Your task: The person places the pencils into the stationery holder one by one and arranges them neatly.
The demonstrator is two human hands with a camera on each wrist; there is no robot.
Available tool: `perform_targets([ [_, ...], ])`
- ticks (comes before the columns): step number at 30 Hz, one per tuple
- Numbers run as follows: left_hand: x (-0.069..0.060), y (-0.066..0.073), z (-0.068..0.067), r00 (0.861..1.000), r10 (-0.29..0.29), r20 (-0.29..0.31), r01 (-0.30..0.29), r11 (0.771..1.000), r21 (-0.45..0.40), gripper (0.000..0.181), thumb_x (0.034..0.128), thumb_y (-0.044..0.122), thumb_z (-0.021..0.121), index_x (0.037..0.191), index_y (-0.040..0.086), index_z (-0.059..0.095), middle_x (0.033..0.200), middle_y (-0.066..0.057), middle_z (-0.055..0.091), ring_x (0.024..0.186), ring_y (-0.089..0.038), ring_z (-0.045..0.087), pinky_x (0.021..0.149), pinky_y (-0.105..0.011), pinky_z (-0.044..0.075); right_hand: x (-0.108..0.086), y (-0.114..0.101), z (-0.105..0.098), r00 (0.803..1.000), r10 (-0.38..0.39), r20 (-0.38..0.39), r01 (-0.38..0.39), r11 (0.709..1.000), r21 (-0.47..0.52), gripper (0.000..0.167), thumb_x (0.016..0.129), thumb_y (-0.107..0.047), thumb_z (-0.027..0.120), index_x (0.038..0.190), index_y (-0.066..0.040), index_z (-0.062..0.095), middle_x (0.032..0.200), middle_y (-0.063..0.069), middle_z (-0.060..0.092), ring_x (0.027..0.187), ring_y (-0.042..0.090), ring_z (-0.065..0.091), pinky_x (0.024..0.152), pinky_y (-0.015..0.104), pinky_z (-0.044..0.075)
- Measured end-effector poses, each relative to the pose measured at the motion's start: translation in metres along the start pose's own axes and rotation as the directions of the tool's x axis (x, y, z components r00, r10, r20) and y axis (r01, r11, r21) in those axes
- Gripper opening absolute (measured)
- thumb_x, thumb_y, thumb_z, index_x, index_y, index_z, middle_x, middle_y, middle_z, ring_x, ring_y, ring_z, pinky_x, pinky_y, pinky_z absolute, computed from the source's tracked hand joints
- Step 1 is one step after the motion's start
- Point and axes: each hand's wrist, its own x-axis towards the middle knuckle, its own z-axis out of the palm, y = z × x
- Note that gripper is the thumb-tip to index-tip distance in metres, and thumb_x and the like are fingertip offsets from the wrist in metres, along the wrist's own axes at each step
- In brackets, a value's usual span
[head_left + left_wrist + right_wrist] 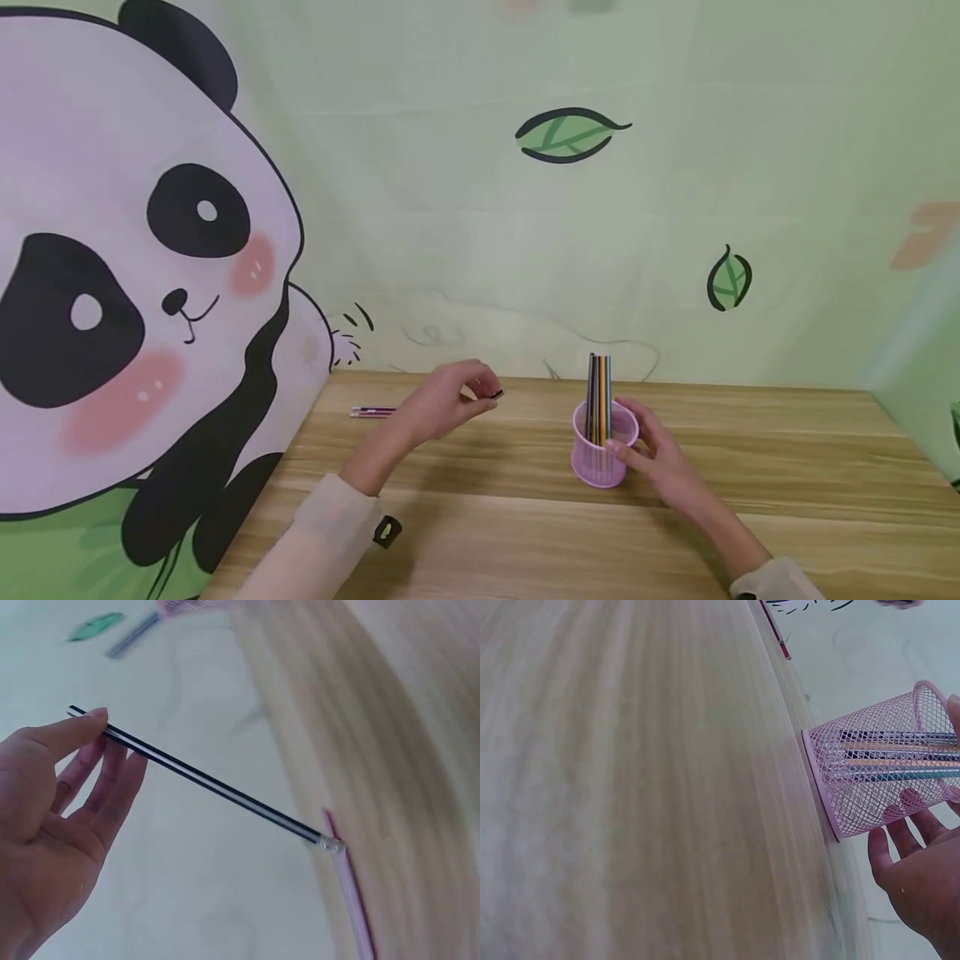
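Between the thumb and fingertips of my left hand (pixel 450 400) is a black-and-white striped pencil (pixel 210 784). It slants in the left wrist view, its silvery end away from the hand; in the head view little more than its tip shows. My right hand (pixel 663 458) holds the side of a pink mesh pencil cup (pixel 591 468), thumb at the near side and fingers round the back. The cup stands upright on the table. Inside it lean several pencils (pixel 600 396) in dark, yellow and blue colours.
More pencils (pixel 372 412), reddish and dark, lie on the wooden table (pixel 495 533) at the far left, partly hidden behind the left forearm. A pale green cloth backdrop (pixel 450 208) with a printed panda rises directly behind the table's back edge.
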Motion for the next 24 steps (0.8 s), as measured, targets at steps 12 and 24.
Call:
perform_targets([
  [12,0.021,0.061,-0.003,0.984,0.019,-0.175,-0.083,0.926,-0.367,0.013,0.0999,0.023,0.077,0.111,0.021,0.070,0.104,0.004,0.073,0.101,-0.015,0.069,0.087,-0.036,0.062,0.000,0.001,0.001,1.000,0.025,-0.004,-0.025,1.000,-0.009,0.071,0.104,-0.014,0.070,0.163,-0.006,0.031,0.164,0.026,0.038,0.147,0.049,0.039,0.111,0.041,0.047],
  [24,0.042,0.089,0.005,0.952,0.059,-0.301,-0.213,0.834,-0.510,0.017,0.0996,0.015,0.077,0.113,0.011,0.068,0.103,-0.005,0.073,0.095,-0.020,0.074,0.086,-0.037,0.063,0.000,-0.001,0.000,0.999,0.038,-0.007,-0.038,0.999,-0.029,0.070,0.105,-0.015,0.069,0.163,-0.008,0.031,0.166,0.024,0.035,0.151,0.048,0.035,0.116,0.060,0.036],
])
